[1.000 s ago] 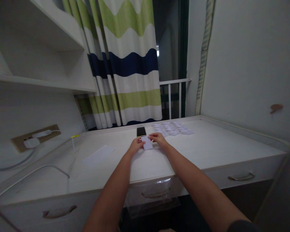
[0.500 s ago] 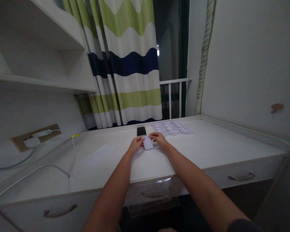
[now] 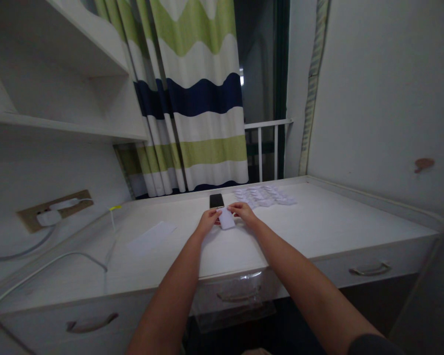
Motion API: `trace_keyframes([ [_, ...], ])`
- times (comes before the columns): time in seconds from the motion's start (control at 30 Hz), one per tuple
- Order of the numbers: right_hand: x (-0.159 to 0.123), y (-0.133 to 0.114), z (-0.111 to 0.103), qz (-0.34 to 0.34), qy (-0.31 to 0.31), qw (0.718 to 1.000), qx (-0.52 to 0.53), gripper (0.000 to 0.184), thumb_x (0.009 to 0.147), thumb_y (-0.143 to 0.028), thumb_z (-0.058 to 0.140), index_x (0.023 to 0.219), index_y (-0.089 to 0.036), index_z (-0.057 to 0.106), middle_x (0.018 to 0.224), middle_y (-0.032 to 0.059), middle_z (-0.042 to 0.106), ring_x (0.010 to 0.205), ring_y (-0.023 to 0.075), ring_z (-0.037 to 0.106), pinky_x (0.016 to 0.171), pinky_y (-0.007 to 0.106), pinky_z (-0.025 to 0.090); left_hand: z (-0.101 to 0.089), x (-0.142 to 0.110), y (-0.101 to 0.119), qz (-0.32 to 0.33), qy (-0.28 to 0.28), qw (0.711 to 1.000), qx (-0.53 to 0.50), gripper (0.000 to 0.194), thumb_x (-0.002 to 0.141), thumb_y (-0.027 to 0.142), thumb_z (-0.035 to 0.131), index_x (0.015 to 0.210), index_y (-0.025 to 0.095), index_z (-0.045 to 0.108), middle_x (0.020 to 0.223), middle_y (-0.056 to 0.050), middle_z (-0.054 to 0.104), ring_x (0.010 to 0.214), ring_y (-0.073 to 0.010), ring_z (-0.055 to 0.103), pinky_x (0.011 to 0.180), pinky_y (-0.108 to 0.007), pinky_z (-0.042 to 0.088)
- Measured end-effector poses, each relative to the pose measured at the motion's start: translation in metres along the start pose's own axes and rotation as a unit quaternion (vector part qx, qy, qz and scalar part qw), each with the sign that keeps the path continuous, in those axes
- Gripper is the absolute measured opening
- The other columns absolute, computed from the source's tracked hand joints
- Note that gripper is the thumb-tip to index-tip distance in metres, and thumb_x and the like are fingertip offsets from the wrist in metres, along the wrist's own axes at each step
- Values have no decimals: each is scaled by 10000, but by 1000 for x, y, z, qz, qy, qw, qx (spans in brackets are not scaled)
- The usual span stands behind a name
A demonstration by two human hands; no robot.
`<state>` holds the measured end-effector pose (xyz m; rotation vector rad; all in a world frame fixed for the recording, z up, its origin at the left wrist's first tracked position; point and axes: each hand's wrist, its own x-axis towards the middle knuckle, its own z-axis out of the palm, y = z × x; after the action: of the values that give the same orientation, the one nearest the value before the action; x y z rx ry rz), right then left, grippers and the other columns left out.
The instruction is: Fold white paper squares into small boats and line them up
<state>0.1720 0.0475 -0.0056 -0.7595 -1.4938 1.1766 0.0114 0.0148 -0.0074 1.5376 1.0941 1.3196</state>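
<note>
My left hand (image 3: 207, 221) and my right hand (image 3: 243, 213) sit close together on the white desk (image 3: 299, 222), their fingertips at opposite sides of a small white card (image 3: 227, 218). The card appears pinched between them, slightly tilted. A thin red edge (image 3: 217, 223) shows under the card's left side, and most of that red item is hidden. Just beyond my left fingers lies a black smartphone (image 3: 216, 200), apart from the hand. A spread of small white paper slips (image 3: 263, 195) lies further back, to the right of the phone.
A white paper sheet (image 3: 151, 237) lies left on the desk. White cables (image 3: 44, 266) run near a wall socket strip (image 3: 54, 211) at left. Shelves overhang the left side. A striped curtain (image 3: 203, 98) and white railing (image 3: 266, 143) stand behind; walls bound the right.
The view has shifted slightly. Both hands have stayed at the card, which has barely moved. A thin red edge now shows beneath its left side.
</note>
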Motion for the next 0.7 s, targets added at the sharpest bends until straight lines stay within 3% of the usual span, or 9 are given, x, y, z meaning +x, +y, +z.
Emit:
trace_keyframes([
  [0.7,1,-2,1,-19,3,1000,7,126,532,-270,628,517,-160,569,520,-23,532,515,92,459,508,229,321,3,0,-1,-15,-22,999,-41,389,604,473,624,729,105,601,601,-25,599,525,-128,548,513,-263,455],
])
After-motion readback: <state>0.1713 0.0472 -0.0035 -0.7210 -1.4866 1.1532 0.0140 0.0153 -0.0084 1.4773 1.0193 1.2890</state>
